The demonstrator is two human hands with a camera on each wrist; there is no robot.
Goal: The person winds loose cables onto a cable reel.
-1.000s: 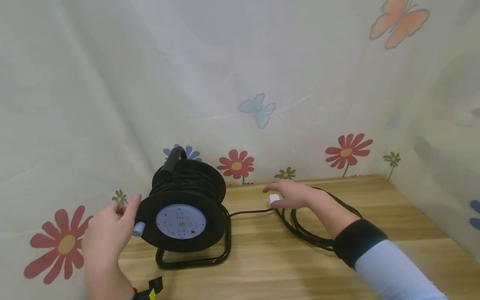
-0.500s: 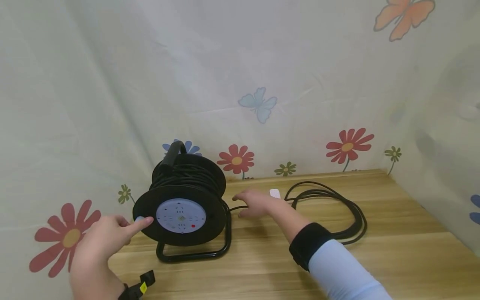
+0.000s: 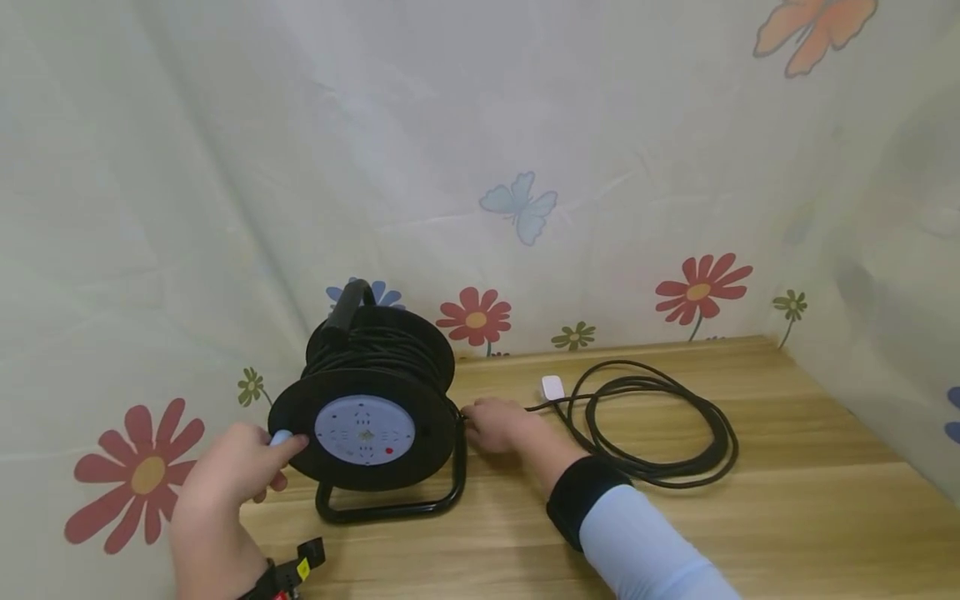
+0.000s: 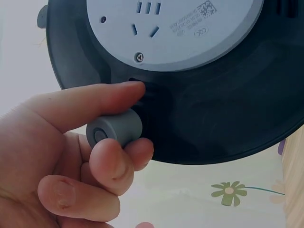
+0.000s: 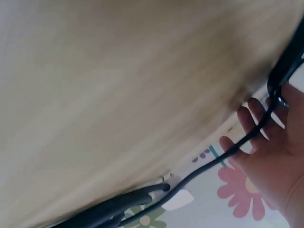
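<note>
Left wrist: gripped cylindrical knob (image 4: 122, 125)

Looking like a draped booth (image 3: 885, 350), rm type unclear: pale sheeting (image 3: 337, 150) w/ printed flowers (image 3: 698, 292) (butterflies (image 3: 531, 218) too) is hanging behind & along R side of a wood-grain tabletop (image 3: 787, 508), filling the bkgd.

The reel (image 3: 363, 382) is showing smooth plastic; its panel (image 3: 364, 429) is looking like matt plastic, as is its knob (image 4: 116, 127). The frame (image 3: 390, 512) is gleaming like glossy metal. The cable (image 3: 717, 442) is looking rubbery, the cuff (image 3: 587, 498) is showing matt cloth, the table (image 3: 810, 467) wood grain.
</note>
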